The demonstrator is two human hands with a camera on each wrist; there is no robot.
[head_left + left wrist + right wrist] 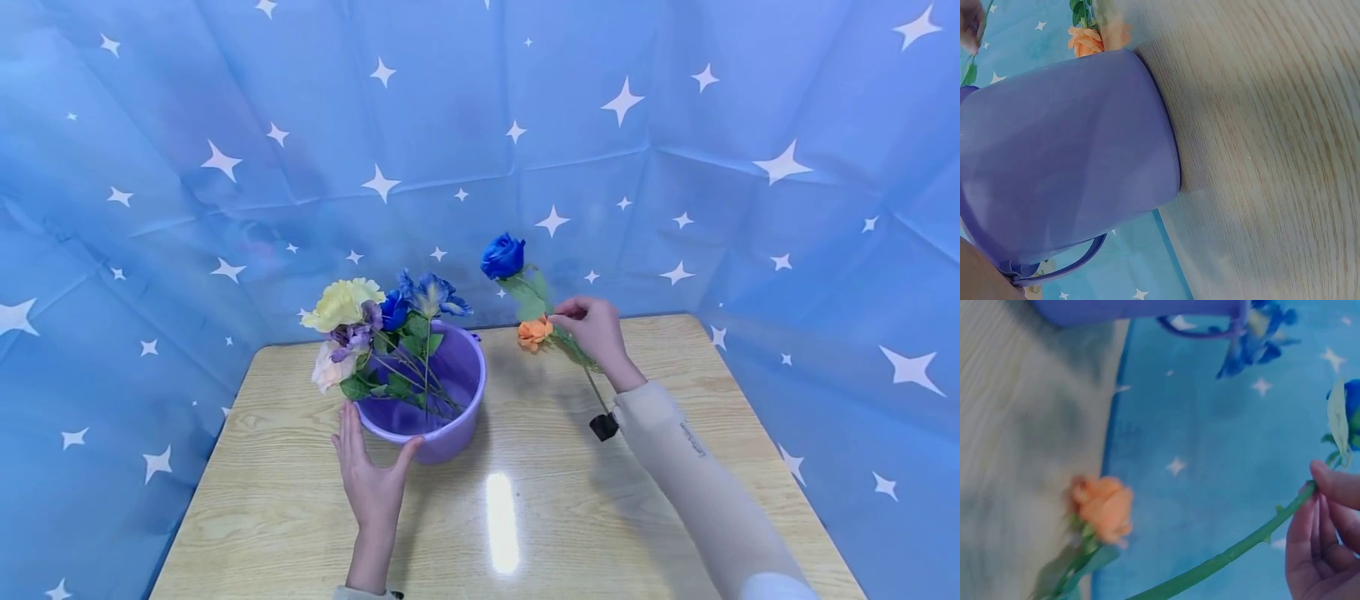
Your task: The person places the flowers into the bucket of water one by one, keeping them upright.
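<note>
In the head view, my right hand (596, 333) pinches the green stem of a blue rose (503, 257) between thumb and fingertips, with the bloom raised at the upper left. The right wrist view shows the thorny stem (1229, 553) running down from the fingertips. Below this hand an orange flower (534, 333) lies at the table's back. My left hand (372, 479) rests against the near left side of a purple bucket (450, 433), fingers straight and thumb spread along the rim. Inside the bucket lean yellow (343, 305), pale pink (330, 367), purple and blue flowers (433, 296).
The wooden table (300, 517) ends at a blue star-patterned cloth (465, 125) behind and at both sides. A curved bucket handle (1072, 270) hangs along the bucket's side. A small black piece (602, 427) shows by the right cuff.
</note>
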